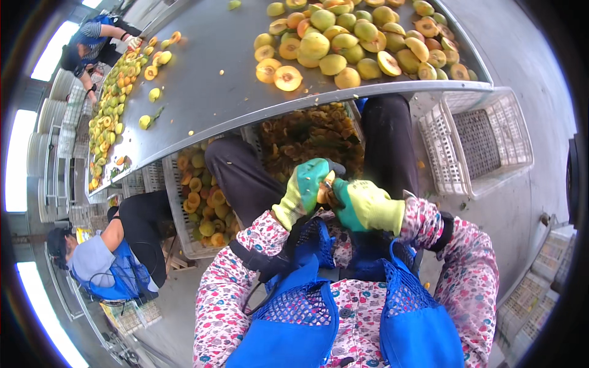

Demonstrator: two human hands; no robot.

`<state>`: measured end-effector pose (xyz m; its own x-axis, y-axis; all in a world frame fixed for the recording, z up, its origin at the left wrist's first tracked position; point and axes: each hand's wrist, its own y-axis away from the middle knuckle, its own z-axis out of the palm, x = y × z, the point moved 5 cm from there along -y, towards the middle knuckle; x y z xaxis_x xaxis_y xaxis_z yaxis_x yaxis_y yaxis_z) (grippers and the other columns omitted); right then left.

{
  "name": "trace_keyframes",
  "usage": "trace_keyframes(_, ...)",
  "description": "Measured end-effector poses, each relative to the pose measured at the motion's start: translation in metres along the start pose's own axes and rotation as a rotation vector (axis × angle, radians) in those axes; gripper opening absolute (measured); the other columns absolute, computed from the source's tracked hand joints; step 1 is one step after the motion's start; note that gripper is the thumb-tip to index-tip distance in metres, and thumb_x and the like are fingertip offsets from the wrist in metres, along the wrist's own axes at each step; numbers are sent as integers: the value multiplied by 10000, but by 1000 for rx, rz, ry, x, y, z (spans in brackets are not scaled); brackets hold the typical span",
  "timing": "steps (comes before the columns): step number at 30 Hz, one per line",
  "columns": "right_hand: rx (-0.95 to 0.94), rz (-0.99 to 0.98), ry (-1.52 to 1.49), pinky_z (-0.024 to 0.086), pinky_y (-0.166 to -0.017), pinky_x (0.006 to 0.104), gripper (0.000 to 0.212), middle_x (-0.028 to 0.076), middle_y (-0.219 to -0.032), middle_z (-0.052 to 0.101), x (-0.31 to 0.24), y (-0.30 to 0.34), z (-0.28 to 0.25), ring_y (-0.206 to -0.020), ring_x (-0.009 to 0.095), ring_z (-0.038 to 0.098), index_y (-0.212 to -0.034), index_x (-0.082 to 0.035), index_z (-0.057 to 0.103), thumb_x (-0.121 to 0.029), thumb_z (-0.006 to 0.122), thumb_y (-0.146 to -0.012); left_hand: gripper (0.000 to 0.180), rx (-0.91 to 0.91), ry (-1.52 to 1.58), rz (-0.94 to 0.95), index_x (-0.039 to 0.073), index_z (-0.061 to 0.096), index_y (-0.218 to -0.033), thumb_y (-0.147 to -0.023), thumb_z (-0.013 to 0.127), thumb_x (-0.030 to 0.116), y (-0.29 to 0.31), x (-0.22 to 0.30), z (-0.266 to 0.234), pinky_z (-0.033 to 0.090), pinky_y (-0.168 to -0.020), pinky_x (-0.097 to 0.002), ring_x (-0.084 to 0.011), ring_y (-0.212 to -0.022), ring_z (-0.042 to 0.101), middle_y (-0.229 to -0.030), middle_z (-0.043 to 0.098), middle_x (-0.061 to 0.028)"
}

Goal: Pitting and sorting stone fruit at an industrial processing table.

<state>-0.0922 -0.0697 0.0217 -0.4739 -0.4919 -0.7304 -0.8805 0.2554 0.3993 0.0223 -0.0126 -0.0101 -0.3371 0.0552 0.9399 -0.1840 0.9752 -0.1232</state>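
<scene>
from where i sit, the grey tabletop [202,80] fills most of the upper view, and its load tells me the job is far from over: a broad heap of fruit [343,44] lies toward its right end, cut faces showing on several pieces, and a long band of fruit [110,129] lines its left end. below it, the left crate [205,253] is well stocked with fruit too, though i can't tell whether those pieces are finished or waiting. the middle crate [354,115], between the person's knees [239,165], holds a thick layer of brown scraps [313,141], so i'd judge a fair amount is done. the right hand [368,205], in a green and yellow glove, is closed in a fist, and the left hand [307,187], gloved alike, has its fingers curled firmly on a fruit piece [325,189]. that piece sits where the two hands meet, and i take it to be midway through its own cut. a dark tool [333,199], seemingly in the right hand's grip, shows only a sliver against the fruit, too little for me to name.
</scene>
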Motion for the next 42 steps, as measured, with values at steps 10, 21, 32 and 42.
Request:
trace_keyframes(10,-44,-107,-296,473,-576,413,77,167,-711,635,24,-2,16,-637,328,607,-778,-74,627,-136,600,-740,279,175,454,-338,-28,615,-1064,-923,511,188,10,-1,10,521,-693,-302,-177,-801,636,-881,648,-87)
trace_keyframes(21,-237,-9,-697,377,-527,268,166,-10,-635,526,26,-10,38,-591,56,446,-754,-8,559,-161,622,-749,294,39,321,-312,-35,632,-1019,-936,486,207,23,-30,6,509,-676,-297,-185,-747,626,-825,638,-83)
trace_keyframes(32,8,-267,81,496,-625,440,117,170,-761,652,9,-12,19,-717,365,638,-802,-31,614,-121,589,-732,227,-105,92,-277,-9,634,-990,-769,588,15,12,-20,-6,521,-691,-321,-258,-786,652,-879,643,-132)
trace_keyframes(42,-313,-130,-964,449,-548,273,140,47,-691,587,5,0,7,-633,127,566,-818,-21,620,-152,595,-774,239,238,330,-225,-18,611,-1058,-930,502,153,2,18,5,526,-711,-291,-171,-775,629,-897,647,-119)
